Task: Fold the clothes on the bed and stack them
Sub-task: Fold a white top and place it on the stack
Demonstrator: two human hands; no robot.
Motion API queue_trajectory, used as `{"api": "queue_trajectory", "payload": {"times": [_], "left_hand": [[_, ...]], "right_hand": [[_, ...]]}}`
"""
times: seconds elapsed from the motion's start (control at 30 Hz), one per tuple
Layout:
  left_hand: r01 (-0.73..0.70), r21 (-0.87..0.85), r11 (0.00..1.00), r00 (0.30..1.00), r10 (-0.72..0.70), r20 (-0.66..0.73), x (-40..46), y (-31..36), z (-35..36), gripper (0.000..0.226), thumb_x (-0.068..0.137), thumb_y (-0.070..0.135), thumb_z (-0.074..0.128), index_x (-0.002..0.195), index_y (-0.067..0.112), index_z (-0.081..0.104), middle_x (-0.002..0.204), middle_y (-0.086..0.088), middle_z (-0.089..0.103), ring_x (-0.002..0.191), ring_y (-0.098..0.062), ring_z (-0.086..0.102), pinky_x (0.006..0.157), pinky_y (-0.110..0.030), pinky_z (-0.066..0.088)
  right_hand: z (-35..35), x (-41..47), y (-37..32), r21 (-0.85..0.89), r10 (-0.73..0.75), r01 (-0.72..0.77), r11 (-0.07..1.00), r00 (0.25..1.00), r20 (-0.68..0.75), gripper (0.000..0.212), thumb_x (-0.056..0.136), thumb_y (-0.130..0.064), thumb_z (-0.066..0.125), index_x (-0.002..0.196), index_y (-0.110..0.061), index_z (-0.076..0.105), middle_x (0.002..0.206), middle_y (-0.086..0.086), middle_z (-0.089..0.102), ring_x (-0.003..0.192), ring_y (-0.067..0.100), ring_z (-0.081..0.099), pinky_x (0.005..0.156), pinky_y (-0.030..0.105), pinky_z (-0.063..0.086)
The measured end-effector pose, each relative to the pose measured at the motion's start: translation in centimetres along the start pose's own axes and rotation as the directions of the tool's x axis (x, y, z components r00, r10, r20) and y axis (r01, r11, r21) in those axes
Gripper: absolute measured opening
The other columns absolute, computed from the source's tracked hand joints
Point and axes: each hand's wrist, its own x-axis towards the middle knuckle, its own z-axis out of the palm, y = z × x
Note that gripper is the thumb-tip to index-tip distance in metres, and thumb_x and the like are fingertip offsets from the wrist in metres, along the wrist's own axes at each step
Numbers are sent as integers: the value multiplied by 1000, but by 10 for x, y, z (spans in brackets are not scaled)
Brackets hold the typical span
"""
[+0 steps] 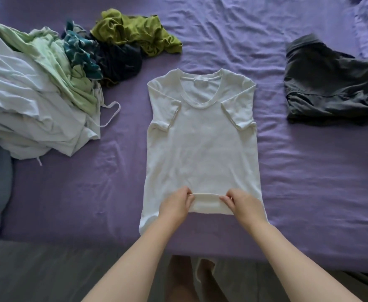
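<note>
The white shirt [201,140] lies flat on the bed [309,171], front side up, neck away from the person, with both sleeves already turned in over the chest. The left hand [175,204] and the right hand [241,203] each pinch the bottom hem near its middle, and a short strip of the hem is lifted and rolled up between them. So both grips are closed on the cloth, thumb against fingers.

The step in hand seems to be the fold of the lower part up toward the neck. To do it well, I think the hands should stand wider, nearer to the two bottom corners, because now the corners hang loose at the bed edge and would drag behind. The hem should be carried up level, both sides at the same speed, and laid down so that its edge is parallel to the shoulders. After this, a flat palm can press out the air and the wrinkles.

The folded dark shorts [329,88] lie at the right, well apart; the shirt can probably go on them. The unfolded pile [48,88] waits at the left.
</note>
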Motion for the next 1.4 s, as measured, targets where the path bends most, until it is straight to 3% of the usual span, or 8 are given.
{"api": "queue_trajectory", "payload": {"times": [0.2,0.37,0.63,0.77,0.93,1.2,1.27,1.4], "left_hand": [[-16,220,975,993,41,-109,63,9,-79,51,81,72,49,76,21,47,82,3,62,82,-22,58,58,-29,29],[-176,222,959,977,197,-79,116,17,-142,42,89,58,52,71,21,47,71,8,51,72,-16,51,50,-25,22],[-209,269,940,973,228,-42,175,10,-182,41,94,55,45,73,20,37,70,7,49,75,-22,53,57,-31,29],[-182,349,919,974,217,-65,202,13,-202,48,89,62,48,67,20,44,67,7,53,71,-17,50,52,-28,26],[-168,347,923,985,168,31,231,2,-224,27,91,52,51,81,26,54,85,4,63,92,-23,57,75,-32,37],[-61,276,959,941,148,-305,274,13,-256,29,94,51,46,87,24,55,85,5,64,89,-21,61,58,-31,32],[-15,292,956,940,113,-323,289,19,-261,36,92,56,47,90,22,57,89,1,66,91,-23,61,59,-31,31],[64,401,914,931,90,-355,309,20,-262,48,89,63,45,96,18,62,87,-8,61,86,-28,57,61,-31,33]], "right_hand": [[-57,58,-6,-168,-8,-12,986,993,-115,36,96,-53,36,90,-20,48,97,2,61,87,27,61,61,32,34],[-104,118,-22,-217,-21,-9,976,991,-135,40,92,-60,37,82,-21,39,89,3,65,85,30,63,59,32,33],[-150,185,-20,-240,-119,178,954,963,240,49,86,-57,55,64,-19,35,72,-5,42,74,18,48,59,31,30],[-163,204,-10,-181,-103,113,977,993,62,31,95,-44,47,76,-21,38,87,2,58,86,27,56,65,32,27],[-179,234,-2,-313,-51,-4,950,985,-165,37,93,-52,48,76,-20,38,92,9,69,89,32,62,62,33,28],[-210,291,-1,-281,-224,156,947,947,-228,33,90,-36,58,71,-10,52,69,15,64,75,35,60,79,33,44],[-217,308,2,-361,-228,146,921,954,-194,34,94,-44,49,76,-15,44,75,8,66,79,31,60,65,31,35],[-224,340,9,-539,-221,204,817,975,34,31,101,-44,25,85,-19,34,64,-6,52,85,20,62,109,33,21]]}}
